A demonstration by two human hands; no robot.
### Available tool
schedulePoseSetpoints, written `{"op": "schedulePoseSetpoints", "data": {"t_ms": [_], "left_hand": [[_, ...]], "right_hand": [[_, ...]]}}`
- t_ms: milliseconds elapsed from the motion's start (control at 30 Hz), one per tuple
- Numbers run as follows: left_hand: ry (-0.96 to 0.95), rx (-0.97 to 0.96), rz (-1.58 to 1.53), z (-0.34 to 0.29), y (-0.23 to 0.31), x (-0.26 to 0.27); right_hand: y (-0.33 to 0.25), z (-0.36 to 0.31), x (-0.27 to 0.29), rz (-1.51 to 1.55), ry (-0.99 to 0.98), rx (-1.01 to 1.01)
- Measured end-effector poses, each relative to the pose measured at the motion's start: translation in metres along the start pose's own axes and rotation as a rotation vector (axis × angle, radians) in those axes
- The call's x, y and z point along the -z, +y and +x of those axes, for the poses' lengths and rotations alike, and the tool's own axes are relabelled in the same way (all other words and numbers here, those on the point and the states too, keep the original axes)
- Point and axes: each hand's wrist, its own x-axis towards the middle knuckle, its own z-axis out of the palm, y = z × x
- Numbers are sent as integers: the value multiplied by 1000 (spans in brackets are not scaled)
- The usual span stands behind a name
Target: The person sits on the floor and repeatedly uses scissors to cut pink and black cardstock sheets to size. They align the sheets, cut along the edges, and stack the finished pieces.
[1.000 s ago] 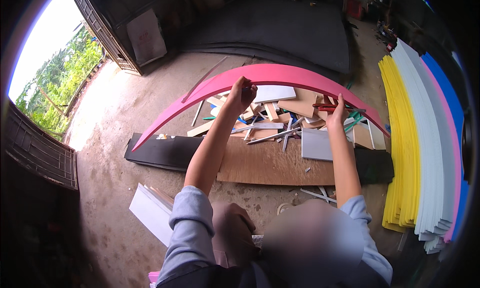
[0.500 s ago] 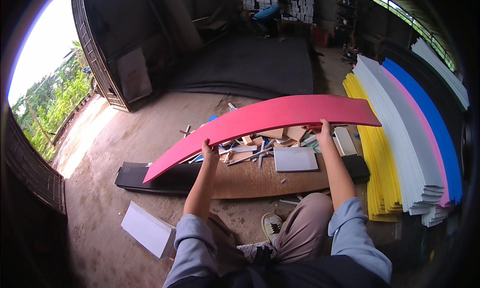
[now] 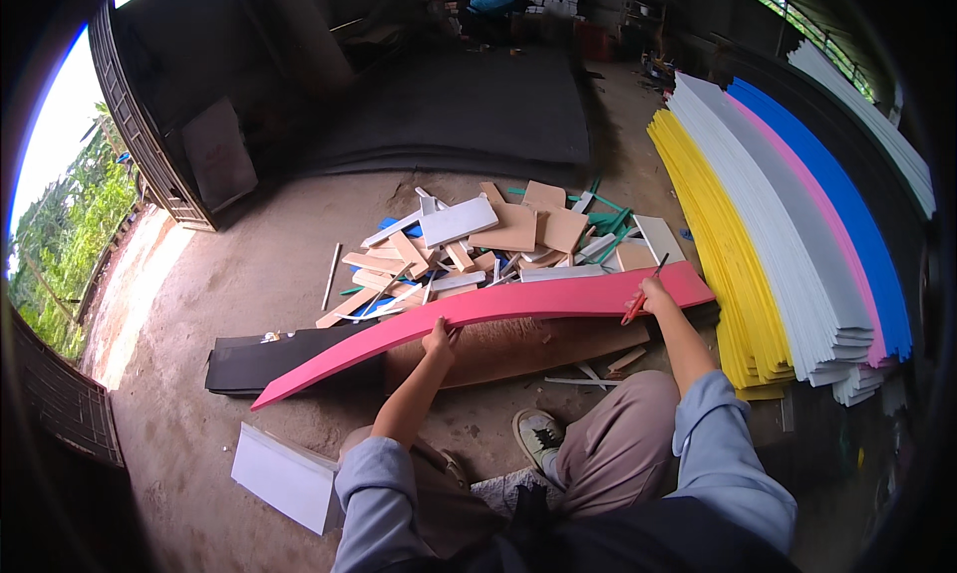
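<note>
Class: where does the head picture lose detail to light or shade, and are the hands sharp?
Head view: sky beyond the metal gate is blown out white; head view: deep shade hides detail around the black sheets; head view: left hand and right hand on the pink strip look fairly sharp.

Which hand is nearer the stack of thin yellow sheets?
Right. The right hand, near the right end of the long, curved pink strip, is just left of the stack; the left hand is farther left, near the strip's middle.
</note>
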Motion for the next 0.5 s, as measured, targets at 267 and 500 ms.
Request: {"op": "schedulePoseSetpoints", "data": {"t_ms": [267, 500], "left_hand": [[-302, 100, 204, 5, -33, 0], [-443, 386, 406, 9, -18, 15]], "right_hand": [[7, -69, -66, -403, -317, 81], [17, -60, -108, -809, -286, 136]]}}
